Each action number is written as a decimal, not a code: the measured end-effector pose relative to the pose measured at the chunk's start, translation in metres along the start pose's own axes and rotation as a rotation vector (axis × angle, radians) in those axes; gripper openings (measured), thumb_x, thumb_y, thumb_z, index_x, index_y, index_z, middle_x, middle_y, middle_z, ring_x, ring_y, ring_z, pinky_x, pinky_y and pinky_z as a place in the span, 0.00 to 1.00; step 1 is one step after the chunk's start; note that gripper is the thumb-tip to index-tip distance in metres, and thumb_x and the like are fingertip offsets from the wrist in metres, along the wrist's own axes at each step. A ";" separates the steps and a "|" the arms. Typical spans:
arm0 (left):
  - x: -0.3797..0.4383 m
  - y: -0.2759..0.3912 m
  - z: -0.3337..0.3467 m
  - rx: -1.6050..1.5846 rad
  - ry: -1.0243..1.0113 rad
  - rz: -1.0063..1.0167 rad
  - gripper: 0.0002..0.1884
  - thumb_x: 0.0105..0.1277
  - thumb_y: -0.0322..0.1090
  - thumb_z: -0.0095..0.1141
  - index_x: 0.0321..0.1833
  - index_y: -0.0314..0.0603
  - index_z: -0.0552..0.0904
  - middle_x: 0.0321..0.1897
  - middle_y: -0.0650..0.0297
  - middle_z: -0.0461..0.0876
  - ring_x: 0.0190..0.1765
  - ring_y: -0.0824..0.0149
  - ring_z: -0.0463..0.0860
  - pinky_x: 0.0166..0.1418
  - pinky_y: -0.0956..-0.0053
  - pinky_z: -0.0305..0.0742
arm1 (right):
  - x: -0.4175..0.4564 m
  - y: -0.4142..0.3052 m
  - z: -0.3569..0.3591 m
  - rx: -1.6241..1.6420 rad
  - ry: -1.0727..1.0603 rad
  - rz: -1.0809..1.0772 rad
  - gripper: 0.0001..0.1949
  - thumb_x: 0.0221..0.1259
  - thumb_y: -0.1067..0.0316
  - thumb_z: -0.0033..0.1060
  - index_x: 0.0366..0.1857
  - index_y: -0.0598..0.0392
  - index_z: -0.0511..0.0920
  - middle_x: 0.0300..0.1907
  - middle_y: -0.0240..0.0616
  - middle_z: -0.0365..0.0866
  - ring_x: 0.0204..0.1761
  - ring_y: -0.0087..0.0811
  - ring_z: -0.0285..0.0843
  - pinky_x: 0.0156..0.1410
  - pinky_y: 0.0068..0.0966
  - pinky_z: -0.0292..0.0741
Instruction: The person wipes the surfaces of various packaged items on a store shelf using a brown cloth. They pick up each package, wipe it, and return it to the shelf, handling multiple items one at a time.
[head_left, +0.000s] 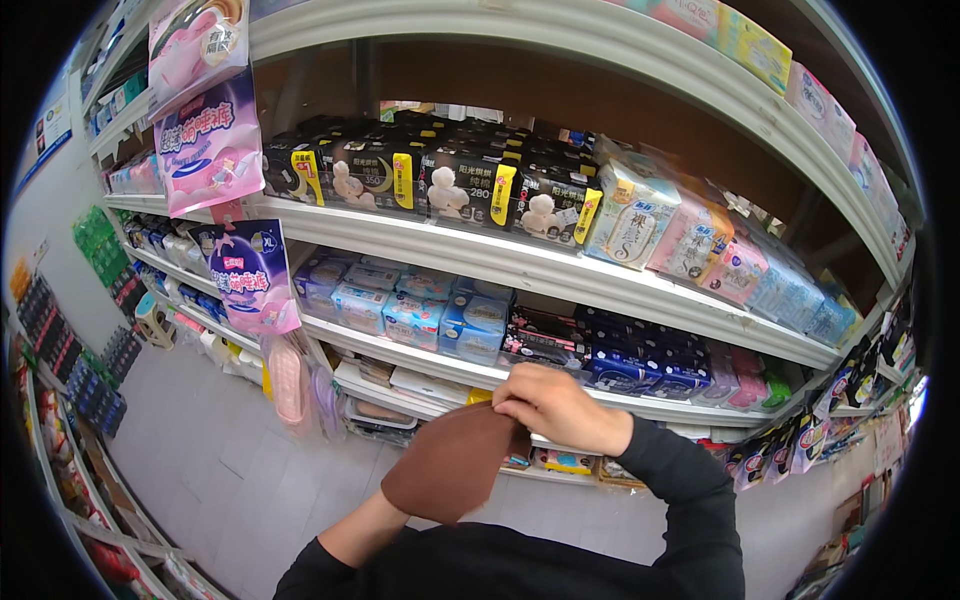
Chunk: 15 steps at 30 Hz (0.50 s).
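Observation:
A brown cloth (454, 461), apparently folded, spreads in front of my chest. My right hand (559, 409) pinches its upper corner between thumb and fingers. From the lower left, my left wrist (375, 521) goes under or into the cloth. The cloth hides that whole hand, so its grip does not show. Beyond my right hand, a shelf row holds dark blue packs (622, 367) and black-and-pink packs (544, 337), apart from my fingers as far as I can tell.
White shelves (450, 232) curve across the front, stocked with black sanitary-pad packs (457, 187) and light blue packs (409, 315). Hanging pink-purple pouches (251, 281) jut out at left. Below them hang pink insoles or slippers (286, 382). A stool (155, 319) stands on the grey floor (247, 480).

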<state>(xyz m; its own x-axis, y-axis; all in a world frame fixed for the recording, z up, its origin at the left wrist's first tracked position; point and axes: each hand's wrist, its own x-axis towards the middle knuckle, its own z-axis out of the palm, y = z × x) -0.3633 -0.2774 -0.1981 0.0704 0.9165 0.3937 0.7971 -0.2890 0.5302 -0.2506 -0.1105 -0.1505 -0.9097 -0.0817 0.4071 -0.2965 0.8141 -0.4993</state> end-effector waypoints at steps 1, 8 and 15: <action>0.002 0.002 0.000 -0.016 0.089 0.013 0.16 0.55 0.28 0.60 0.48 0.35 0.80 0.44 0.50 0.82 0.51 0.49 0.80 0.52 0.61 0.77 | 0.000 0.000 -0.006 0.022 -0.026 0.034 0.06 0.66 0.68 0.62 0.41 0.58 0.80 0.36 0.42 0.77 0.42 0.45 0.77 0.47 0.37 0.75; -0.009 0.009 -0.029 0.338 0.012 0.018 0.15 0.57 0.29 0.59 0.47 0.36 0.80 0.50 0.50 0.80 0.55 0.52 0.79 0.63 0.62 0.73 | 0.096 0.021 -0.140 -0.675 0.336 -0.221 0.17 0.57 0.64 0.72 0.48 0.55 0.81 0.47 0.42 0.81 0.52 0.45 0.78 0.58 0.37 0.77; -0.034 0.032 -0.054 0.359 -0.059 0.041 0.10 0.51 0.29 0.61 0.35 0.32 0.81 0.44 0.46 0.77 0.50 0.47 0.78 0.56 0.61 0.74 | 0.144 0.045 -0.205 -0.725 -0.193 0.557 0.40 0.44 0.58 0.73 0.68 0.56 0.73 0.60 0.51 0.81 0.60 0.45 0.80 0.66 0.31 0.75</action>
<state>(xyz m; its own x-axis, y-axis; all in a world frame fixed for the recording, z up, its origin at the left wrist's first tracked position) -0.3725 -0.3326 -0.1537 0.1329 0.9236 0.3596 0.9517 -0.2202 0.2138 -0.3360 0.0321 0.0421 -0.9181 0.3868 0.0864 0.3912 0.9194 0.0411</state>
